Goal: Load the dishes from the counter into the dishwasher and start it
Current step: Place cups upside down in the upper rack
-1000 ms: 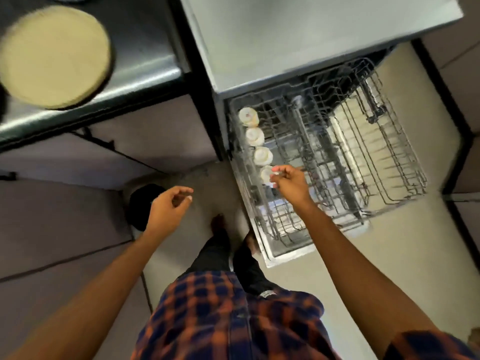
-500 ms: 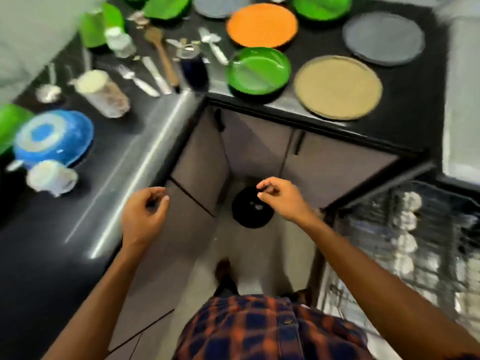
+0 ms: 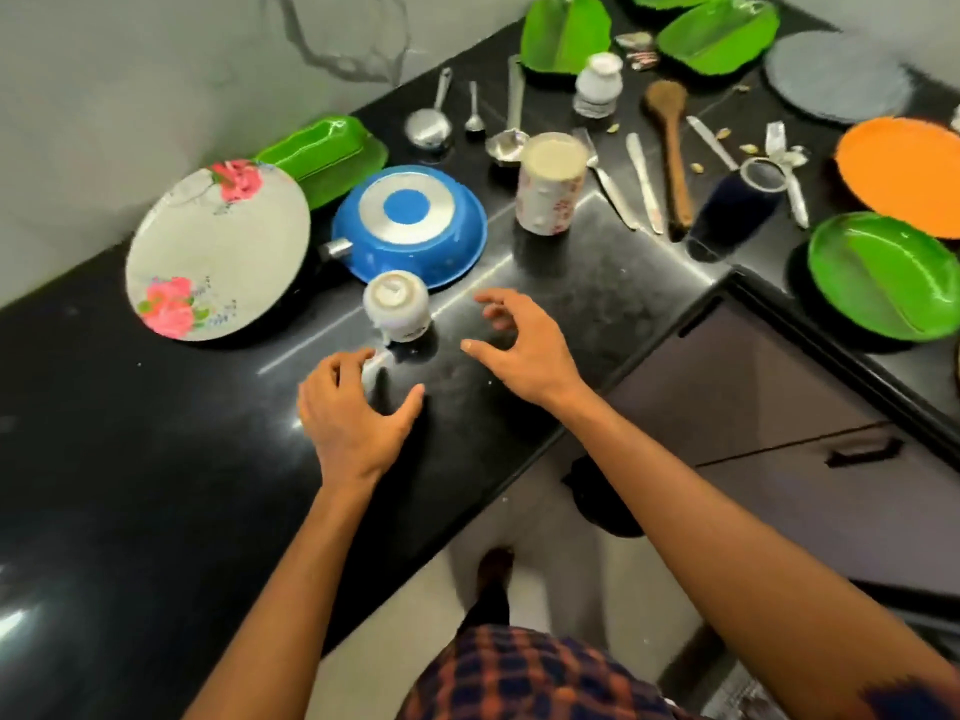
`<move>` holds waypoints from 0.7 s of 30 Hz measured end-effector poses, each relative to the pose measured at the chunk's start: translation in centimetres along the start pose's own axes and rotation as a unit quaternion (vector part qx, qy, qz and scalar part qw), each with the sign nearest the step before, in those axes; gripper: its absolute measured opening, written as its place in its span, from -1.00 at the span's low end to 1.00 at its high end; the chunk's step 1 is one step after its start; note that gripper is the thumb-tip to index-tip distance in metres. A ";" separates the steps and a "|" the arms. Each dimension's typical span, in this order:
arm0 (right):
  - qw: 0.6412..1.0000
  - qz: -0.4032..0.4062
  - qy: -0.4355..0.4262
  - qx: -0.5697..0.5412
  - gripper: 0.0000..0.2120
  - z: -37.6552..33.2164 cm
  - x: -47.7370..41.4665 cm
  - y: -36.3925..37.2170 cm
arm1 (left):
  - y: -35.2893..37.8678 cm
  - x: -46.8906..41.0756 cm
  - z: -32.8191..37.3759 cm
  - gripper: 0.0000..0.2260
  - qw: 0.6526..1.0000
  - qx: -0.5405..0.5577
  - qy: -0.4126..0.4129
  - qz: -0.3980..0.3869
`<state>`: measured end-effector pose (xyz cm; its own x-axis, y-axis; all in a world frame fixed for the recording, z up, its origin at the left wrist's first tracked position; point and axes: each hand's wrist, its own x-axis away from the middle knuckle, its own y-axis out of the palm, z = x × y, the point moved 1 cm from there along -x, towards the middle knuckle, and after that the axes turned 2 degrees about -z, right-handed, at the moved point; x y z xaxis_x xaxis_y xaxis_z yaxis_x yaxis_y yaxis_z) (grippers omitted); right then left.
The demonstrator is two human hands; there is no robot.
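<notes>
Grips empty and half-spread over the worktop [image 3: 156,485], left hand [image 3: 358,423] nearer than right hand [image 3: 524,356] to the white cup [image 3: 397,306] just ahead between them.

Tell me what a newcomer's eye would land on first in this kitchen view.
The left hand and right hand hover with spread fingers over the black counter, just in front of a small white cup. Behind the cup lies an upturned blue pan, with a floral plate to its left. A green plate and an orange plate sit at the far right.
</notes>
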<state>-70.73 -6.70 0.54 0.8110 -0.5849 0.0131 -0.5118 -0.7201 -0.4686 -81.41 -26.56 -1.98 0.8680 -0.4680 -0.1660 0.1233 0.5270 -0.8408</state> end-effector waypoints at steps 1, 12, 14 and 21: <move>1.000 -0.006 -0.012 0.006 -0.44 -0.2 -0.9 1.1 | 0.1 -0.3 -0.4 -0.30 1.000 -0.013 -0.011 -0.016; 0.991 -0.025 -0.054 0.117 -0.13 -1.6 -5.3 6.8 | 0.8 -0.8 -0.1 0.03 0.987 -0.108 -0.062 -0.106; 0.991 -0.021 -0.062 0.115 -0.16 -1.7 -5.6 7.0 | 0.8 -0.8 -0.1 0.03 0.986 -0.110 -0.062 -0.108; 0.995 0.000 -0.053 0.088 -0.20 -1.4 -5.0 6.4 | 0.5 -0.8 -0.2 0.01 0.987 -0.102 -0.064 -0.108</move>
<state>-78.50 -8.92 -1.27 0.8411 -0.5357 -0.0747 -0.4614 -0.6385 -0.6160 -82.15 -26.04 -2.39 0.8869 -0.4543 0.0839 0.2242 0.2645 -0.9380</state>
